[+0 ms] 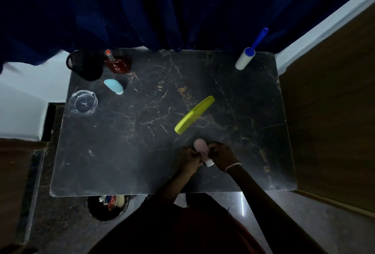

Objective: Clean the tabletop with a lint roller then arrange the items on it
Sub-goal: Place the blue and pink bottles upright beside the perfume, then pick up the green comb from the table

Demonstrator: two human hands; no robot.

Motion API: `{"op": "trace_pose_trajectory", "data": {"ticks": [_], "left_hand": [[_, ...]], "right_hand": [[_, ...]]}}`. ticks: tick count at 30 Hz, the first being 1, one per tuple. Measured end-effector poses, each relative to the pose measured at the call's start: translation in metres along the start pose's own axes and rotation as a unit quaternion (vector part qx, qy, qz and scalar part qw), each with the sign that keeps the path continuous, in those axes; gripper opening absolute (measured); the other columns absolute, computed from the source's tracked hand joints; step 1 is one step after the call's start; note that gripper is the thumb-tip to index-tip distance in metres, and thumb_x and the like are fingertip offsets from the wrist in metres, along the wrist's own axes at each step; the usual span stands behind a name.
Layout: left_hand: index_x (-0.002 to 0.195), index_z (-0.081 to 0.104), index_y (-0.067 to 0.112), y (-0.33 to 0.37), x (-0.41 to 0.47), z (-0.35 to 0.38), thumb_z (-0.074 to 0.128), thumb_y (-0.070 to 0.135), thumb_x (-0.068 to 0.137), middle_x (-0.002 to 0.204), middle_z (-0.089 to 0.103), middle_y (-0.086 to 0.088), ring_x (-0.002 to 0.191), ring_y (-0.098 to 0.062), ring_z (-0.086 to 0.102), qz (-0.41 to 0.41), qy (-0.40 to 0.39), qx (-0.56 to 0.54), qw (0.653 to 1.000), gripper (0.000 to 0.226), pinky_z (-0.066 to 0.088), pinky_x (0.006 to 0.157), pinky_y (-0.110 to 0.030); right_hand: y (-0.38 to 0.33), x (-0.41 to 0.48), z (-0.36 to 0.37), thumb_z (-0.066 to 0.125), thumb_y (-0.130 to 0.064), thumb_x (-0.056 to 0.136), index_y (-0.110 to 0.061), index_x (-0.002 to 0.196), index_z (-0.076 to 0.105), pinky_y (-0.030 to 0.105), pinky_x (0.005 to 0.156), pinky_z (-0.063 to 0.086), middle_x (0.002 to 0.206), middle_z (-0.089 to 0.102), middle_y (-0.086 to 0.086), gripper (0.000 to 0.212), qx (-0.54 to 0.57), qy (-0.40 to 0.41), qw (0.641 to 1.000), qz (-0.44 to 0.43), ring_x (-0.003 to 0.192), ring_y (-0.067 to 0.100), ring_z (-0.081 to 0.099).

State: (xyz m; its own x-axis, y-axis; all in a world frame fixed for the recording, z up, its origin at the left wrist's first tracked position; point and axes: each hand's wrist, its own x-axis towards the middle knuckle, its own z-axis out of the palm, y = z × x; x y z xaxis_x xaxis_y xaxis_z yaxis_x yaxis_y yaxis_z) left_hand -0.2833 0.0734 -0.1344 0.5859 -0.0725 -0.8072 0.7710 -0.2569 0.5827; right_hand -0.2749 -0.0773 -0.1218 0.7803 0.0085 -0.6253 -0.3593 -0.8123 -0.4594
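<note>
Dark veined marble is forming the tabletop (142, 162), with a blue curtain (142, 10) hanging along its far edge and wood panelling (334, 111) closing in on the right.

Both hands are working at the near edge. The left hand (189, 159) and the right hand (222, 153) are each curling fingers round 1 pink bottle (199, 147), its white cap (209, 163) pointing back toward the person. Using 2 hands suggests the cap is being tightened or the bottle turned before it is set down, though that is only a guess.

The lint roller (244, 59) is sitting well apart at the far right corner, its blue handle reaching past the edge toward the curtain. Whether it is lying or leaning I cannot tell. With it parked there, rolling looks finished and arranging looks under way.

4 items are clustering at the far left: a black mesh cup (85, 65), a red box (118, 65), a light blue oval case (113, 86) and a glass ashtray (83, 101), which is sitting close to the left edge. A yellow-green comb (194, 114) is lying diagonally alone, just beyond the hands.

Open marble is stretching across the middle and near left, giving room to carry the bottle toward the cluster. The comb is blocking a straight reach to the far right. A bin (107, 207) is standing on the floor below the near edge.
</note>
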Motion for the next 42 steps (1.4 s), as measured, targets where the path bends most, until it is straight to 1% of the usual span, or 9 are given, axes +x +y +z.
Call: {"op": "trace_pose_trajectory", "data": {"ticks": [5, 8, 12, 14, 18, 27, 34, 38, 42], "left_hand": [[0.085, 0.068, -0.013, 0.007, -0.003, -0.048, 0.073, 0.009, 0.089, 0.095, 0.071, -0.039, 0.084, -0.045, 0.073, 0.044, 0.086, -0.016, 0.995, 0.023, 0.062, 0.081, -0.053], [0.088, 0.067, -0.007, 0.015, -0.007, -0.099, 0.077, 0.005, 0.089, 0.096, 0.072, -0.035, 0.094, -0.046, 0.072, 0.082, 0.13, -0.012, 0.988, 0.015, 0.059, 0.085, -0.059], [0.086, 0.07, 0.005, 0.029, -0.006, -0.173, 0.08, 0.009, 0.086, 0.092, 0.076, -0.021, 0.09, -0.038, 0.072, 0.156, 0.181, 0.065, 0.969, 0.011, 0.058, 0.08, -0.047], [0.085, 0.066, 0.014, 0.034, -0.001, -0.211, 0.076, 0.011, 0.088, 0.093, 0.075, -0.017, 0.09, -0.038, 0.072, 0.168, 0.193, 0.074, 0.964, 0.01, 0.058, 0.081, -0.048], [0.097, 0.064, 0.006, 0.037, 0.021, -0.272, 0.071, 0.006, 0.089, 0.097, 0.073, -0.019, 0.095, -0.042, 0.07, 0.193, 0.204, 0.082, 0.956, 0.01, 0.057, 0.085, -0.051], [0.12, 0.051, -0.009, 0.033, 0.054, -0.326, 0.066, -0.012, 0.09, 0.124, 0.067, -0.026, 0.119, -0.038, 0.067, 0.245, 0.136, 0.032, 0.959, 0.034, 0.052, 0.107, -0.053], [0.125, 0.044, -0.012, 0.025, 0.069, -0.334, 0.063, -0.015, 0.091, 0.13, 0.064, -0.026, 0.11, -0.015, 0.066, 0.271, 0.097, 0.027, 0.957, 0.039, 0.052, 0.091, -0.011], [0.131, 0.043, -0.01, 0.024, 0.069, -0.335, 0.065, -0.013, 0.091, 0.133, 0.063, -0.024, 0.12, -0.025, 0.065, 0.26, 0.09, 0.023, 0.961, 0.045, 0.053, 0.095, -0.015], [0.14, 0.043, -0.001, 0.018, 0.063, -0.337, 0.07, -0.005, 0.091, 0.134, 0.062, -0.013, 0.117, -0.019, 0.065, 0.24, 0.094, 0.018, 0.966, 0.056, 0.055, 0.1, -0.03]], "right_hand": [[-0.049, 0.013, 0.009, 0.069, -0.017, 0.086, -0.002, 0.095, 0.072, 0.026, 0.072, 0.039, 0.102, 0.071, 0.016, 0.018, 0.031, 0.012, 0.999, -0.039, 0.097, 0.03, 0.067], [-0.097, 0.022, 0.019, 0.075, -0.018, 0.082, -0.005, 0.105, 0.073, 0.023, 0.075, 0.044, 0.106, 0.074, 0.013, 0.026, 0.073, 0.025, 0.995, -0.068, 0.101, 0.025, 0.068], [-0.167, 0.042, 0.039, 0.078, -0.018, 0.078, -0.002, 0.098, 0.073, 0.032, 0.075, 0.051, 0.101, 0.074, 0.017, 0.026, 0.106, 0.03, 0.99, -0.092, 0.097, 0.03, 0.069], [-0.203, 0.057, 0.052, 0.08, -0.02, 0.077, -0.002, 0.087, 0.071, 0.032, 0.069, 0.047, 0.093, 0.074, 0.019, 0.022, 0.105, 0.037, 0.989, -0.097, 0.089, 0.028, 0.069], [-0.263, 0.086, 0.077, 0.081, -0.016, 0.073, -0.014, 0.077, 0.063, 0.019, 0.06, 0.033, 0.088, 0.074, 0.019, 0.018, 0.136, 0.073, 0.981, -0.117, 0.077, 0.015, 0.061], [-0.309, 0.123, 0.114, 0.061, -0.01, 0.084, -0.013, 0.115, 0.061, 0.021, 0.083, 0.043, 0.108, 0.072, 0.011, 0.031, 0.108, 0.136, 0.975, -0.137, 0.101, 0.028, 0.067], [-0.311, 0.128, 0.121, 0.059, -0.012, 0.09, -0.012, 0.126, 0.056, 0.041, 0.096, 0.051, 0.115, 0.069, 0.011, 0.036, 0.088, 0.118, 0.979, -0.141, 0.108, 0.029, 0.065], [-0.309, 0.126, 0.121, 0.06, -0.005, 0.086, -0.009, 0.125, 0.055, 0.039, 0.093, 0.053, 0.112, 0.07, 0.012, 0.039, 0.095, 0.125, 0.977, -0.142, 0.103, 0.029, 0.067], [-0.306, 0.123, 0.117, 0.064, -0.005, 0.088, -0.008, 0.14, 0.047, 0.044, 0.103, 0.049, 0.134, 0.058, 0.013, 0.055, 0.117, 0.114, 0.978, -0.133, 0.12, 0.026, 0.06]]}}
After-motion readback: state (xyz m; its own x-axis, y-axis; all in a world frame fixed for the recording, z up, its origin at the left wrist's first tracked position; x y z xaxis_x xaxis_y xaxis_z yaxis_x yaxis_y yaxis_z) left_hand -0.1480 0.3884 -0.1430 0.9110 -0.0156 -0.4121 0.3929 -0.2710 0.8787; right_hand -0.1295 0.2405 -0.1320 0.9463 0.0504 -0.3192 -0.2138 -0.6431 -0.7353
